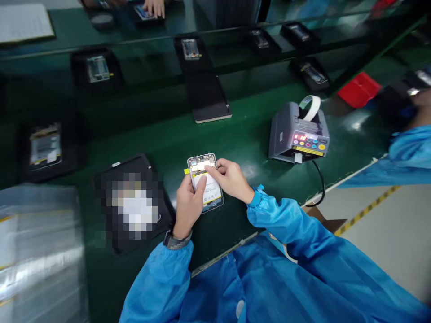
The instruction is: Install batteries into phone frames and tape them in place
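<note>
An opened smartphone (pixel 212 186), its back off, shows a circuit board at the top and a white battery below. My left hand (pixel 189 202) grips its left side, with the thumb lying over the battery. At the upper right edge is my right hand (pixel 232 179), its thumb pressed on the board area and its other fingers curled by the frame. Whether the right fingers pinch a small part cannot be made out. A yellow tab (pixel 186 171) sticks out at the phone's upper left.
A tape dispenser (pixel 298 132) with a lit display stands at the right. To the left lie a black tray (pixel 156 179), partly blurred, and plastic-wrapped packs (pixel 43 251). Several phone trays line the back, around a black pad (pixel 208 98). A red bin (pixel 358 89) and a co-worker's sleeve (pixel 411 143) are at right.
</note>
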Demonstrator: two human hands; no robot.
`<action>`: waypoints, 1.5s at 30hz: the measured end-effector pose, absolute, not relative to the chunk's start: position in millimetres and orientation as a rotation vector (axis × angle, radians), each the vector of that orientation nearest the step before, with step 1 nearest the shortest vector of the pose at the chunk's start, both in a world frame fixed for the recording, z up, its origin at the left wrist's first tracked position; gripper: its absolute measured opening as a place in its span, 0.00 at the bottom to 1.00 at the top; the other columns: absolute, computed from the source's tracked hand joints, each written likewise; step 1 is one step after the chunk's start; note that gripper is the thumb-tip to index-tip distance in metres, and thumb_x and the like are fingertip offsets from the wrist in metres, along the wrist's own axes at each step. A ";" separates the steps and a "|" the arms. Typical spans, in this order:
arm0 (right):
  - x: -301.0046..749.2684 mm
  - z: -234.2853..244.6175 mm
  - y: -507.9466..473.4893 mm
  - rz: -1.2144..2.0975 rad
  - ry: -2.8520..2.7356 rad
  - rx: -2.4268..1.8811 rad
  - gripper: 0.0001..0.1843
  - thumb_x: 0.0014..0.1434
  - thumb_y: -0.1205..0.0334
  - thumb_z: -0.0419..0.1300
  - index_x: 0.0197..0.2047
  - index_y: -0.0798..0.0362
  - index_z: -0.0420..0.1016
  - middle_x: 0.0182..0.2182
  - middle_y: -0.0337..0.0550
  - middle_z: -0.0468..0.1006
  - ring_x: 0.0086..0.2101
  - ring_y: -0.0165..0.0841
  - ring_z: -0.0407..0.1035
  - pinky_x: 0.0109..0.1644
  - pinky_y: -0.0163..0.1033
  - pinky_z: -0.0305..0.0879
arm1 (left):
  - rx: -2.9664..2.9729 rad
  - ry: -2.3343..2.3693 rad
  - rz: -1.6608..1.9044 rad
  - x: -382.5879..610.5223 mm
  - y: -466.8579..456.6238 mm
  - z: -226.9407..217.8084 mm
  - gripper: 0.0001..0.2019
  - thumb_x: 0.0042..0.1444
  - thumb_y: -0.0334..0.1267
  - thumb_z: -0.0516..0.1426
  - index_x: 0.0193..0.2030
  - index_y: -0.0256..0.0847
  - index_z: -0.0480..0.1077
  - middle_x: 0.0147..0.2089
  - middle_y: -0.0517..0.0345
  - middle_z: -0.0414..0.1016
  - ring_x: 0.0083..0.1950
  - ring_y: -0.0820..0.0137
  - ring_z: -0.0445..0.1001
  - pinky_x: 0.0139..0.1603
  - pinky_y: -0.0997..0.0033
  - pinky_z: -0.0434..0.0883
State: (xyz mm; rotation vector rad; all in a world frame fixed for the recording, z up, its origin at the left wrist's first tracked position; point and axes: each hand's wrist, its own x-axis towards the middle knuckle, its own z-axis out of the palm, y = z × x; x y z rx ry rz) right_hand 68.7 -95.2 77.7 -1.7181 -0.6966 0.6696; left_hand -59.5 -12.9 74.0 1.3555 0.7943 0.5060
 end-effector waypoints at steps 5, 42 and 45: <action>85.7 102.4 -175.4 0.422 -0.432 -1.683 0.18 0.60 0.46 0.67 0.37 0.54 0.75 0.24 0.41 0.79 0.25 0.32 0.73 0.32 0.36 0.70 | 1.195 0.828 0.482 -59.8 -13.8 78.4 0.26 0.53 0.54 0.68 0.52 0.37 0.73 0.47 0.48 0.82 0.42 0.59 0.82 0.40 0.65 0.78; 148.4 110.8 -251.8 -0.081 0.028 -1.686 0.07 0.40 0.66 0.70 0.25 0.59 0.79 0.15 0.38 0.70 0.17 0.28 0.64 0.23 0.35 0.73 | 1.046 0.684 0.515 -59.1 -6.8 56.9 0.28 0.52 0.49 0.70 0.53 0.36 0.69 0.53 0.42 0.82 0.49 0.54 0.83 0.51 0.55 0.80; 135.8 112.4 -251.1 -0.032 0.044 -1.680 0.07 0.40 0.66 0.70 0.25 0.58 0.80 0.14 0.39 0.69 0.16 0.29 0.63 0.23 0.36 0.70 | 1.041 0.682 0.519 -59.3 -7.5 55.7 0.25 0.54 0.47 0.69 0.53 0.36 0.69 0.53 0.42 0.81 0.50 0.54 0.83 0.51 0.54 0.80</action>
